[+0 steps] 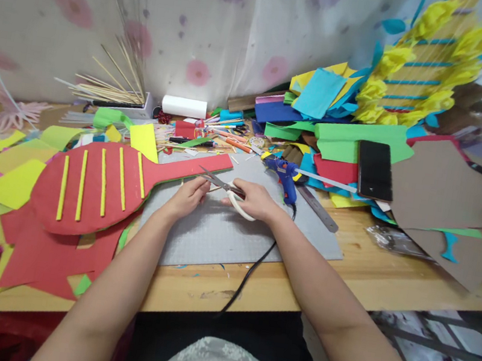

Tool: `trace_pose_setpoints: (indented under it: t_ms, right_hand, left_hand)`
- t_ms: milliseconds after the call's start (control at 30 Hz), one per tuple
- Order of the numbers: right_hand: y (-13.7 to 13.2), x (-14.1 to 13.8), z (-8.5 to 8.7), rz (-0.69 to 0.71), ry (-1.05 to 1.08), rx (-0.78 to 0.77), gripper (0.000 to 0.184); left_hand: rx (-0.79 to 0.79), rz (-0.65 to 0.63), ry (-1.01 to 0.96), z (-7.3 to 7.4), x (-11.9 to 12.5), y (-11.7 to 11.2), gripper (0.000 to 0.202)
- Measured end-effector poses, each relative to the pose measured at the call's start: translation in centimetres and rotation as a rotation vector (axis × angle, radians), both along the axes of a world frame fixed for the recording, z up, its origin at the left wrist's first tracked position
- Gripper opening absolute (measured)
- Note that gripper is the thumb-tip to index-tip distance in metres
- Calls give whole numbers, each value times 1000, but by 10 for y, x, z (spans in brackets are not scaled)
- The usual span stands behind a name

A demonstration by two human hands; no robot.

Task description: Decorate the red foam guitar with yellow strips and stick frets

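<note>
My right hand (255, 200) grips the white handles of a pair of scissors (222, 185), whose open blades point left over a grey cutting mat (233, 228). My left hand (189, 195) is pinched shut just left of the blades, on a thin pale stick (213, 189) that barely shows. A red racket-shaped foam cutout (97, 188) with yellow strips lies to the left, its handle reaching up to the blades.
A blue glue gun (286, 175) lies behind my right hand, its black cord (249, 273) running off the table's front edge. A metal ruler (316, 208), a black phone (375, 170), brown cardboard (448, 201), piles of coloured foam sheets, bamboo sticks (114, 84) and pens crowd the wooden table.
</note>
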State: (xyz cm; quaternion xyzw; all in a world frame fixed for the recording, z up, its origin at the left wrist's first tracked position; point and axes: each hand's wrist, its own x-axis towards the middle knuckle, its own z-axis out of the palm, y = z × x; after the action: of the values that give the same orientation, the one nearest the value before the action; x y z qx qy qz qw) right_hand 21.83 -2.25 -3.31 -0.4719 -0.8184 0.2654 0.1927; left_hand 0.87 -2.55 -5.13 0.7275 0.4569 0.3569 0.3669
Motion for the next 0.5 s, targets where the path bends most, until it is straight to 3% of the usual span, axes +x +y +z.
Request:
trace_pose_setpoints:
  t_ms: [233, 500]
  right_hand:
    - [-2, -1, 1, 8, -43, 27, 45]
    - [1, -1, 0, -105, -55, 24, 44]
  left_hand:
    - [-52, 9, 44, 2, -3, 1, 34]
    - [-46, -13, -6, 10, 1, -3, 33]
